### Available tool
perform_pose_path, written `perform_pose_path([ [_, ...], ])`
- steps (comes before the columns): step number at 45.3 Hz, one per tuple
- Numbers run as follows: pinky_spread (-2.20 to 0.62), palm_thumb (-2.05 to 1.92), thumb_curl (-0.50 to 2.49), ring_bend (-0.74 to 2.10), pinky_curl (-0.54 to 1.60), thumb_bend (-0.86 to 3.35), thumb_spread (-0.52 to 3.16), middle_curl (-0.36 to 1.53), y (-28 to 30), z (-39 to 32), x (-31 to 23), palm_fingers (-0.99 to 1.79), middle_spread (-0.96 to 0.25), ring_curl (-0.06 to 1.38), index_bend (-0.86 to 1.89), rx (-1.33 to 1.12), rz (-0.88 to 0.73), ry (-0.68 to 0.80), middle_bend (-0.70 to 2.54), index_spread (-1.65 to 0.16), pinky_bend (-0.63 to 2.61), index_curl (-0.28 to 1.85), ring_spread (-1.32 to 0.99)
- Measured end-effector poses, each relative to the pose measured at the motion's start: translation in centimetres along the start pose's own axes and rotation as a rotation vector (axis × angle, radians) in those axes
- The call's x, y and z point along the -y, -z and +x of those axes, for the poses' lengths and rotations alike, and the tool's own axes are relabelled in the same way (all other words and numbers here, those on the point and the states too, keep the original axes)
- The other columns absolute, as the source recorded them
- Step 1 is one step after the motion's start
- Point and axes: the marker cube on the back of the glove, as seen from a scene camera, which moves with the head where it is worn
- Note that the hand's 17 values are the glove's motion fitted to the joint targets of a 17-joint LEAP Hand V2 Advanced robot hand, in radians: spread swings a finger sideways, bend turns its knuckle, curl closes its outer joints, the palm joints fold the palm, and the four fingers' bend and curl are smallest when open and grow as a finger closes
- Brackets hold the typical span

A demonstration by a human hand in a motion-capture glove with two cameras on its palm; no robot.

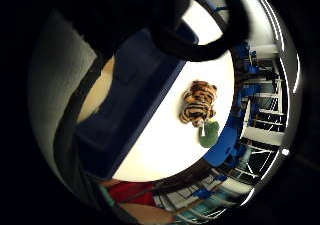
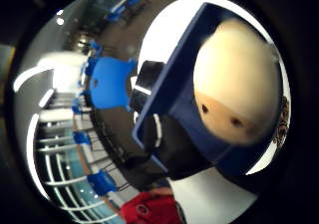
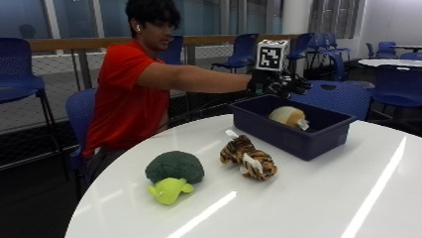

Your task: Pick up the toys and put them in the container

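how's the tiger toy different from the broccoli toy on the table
The tiger toy is orange with black stripes; the broccoli toy has a dark green head and a lime stalk. The tiger toy is long and lies stretched out; the broccoli toy is rounder and bulkier. The tiger toy lies closer to the blue container; the broccoli toy is farther from it. Both are plush, rest on the white table, and are not yet in the container.

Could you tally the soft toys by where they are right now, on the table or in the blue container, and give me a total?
On the table: 2, the broccoli plush and the tiger plush.
In the blue container: 1, the cream plush.
Total: 3 toys.
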Motion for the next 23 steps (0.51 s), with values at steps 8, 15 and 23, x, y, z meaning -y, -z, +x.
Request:
perform_pose_path([
  [8, -0.02, -0.08, 0.61, 0.30, 0.42, -0.10, 1.01, 0.52, 0.8, 4.5, -2.5, -0.28, -0.19, 0.34, 0.07, 0.088, 0.025, 0.010, 0.14, -0.39, 1.06, 0.54, -0.13],
  [15, 0.06, -0.11, 0.50, 0.24, 0.40, -0.10, 1.03, 0.46, 0.3, 11.4, -5.3, -0.19, -0.13, 0.32, 0.12, -0.013, 0.034, -0.084, 0.13, -0.38, 1.03, 0.47, -0.05],
  [23, 0.10, -0.14, 0.40, 0.20, 0.37, -0.11, 1.01, 0.41, -1.0, 21.1, -10.1, -0.15, -0.11, 0.31, 0.15, -0.005, 0.041, -0.224, 0.13, -0.39, 0.97, 0.43, -0.01],
])
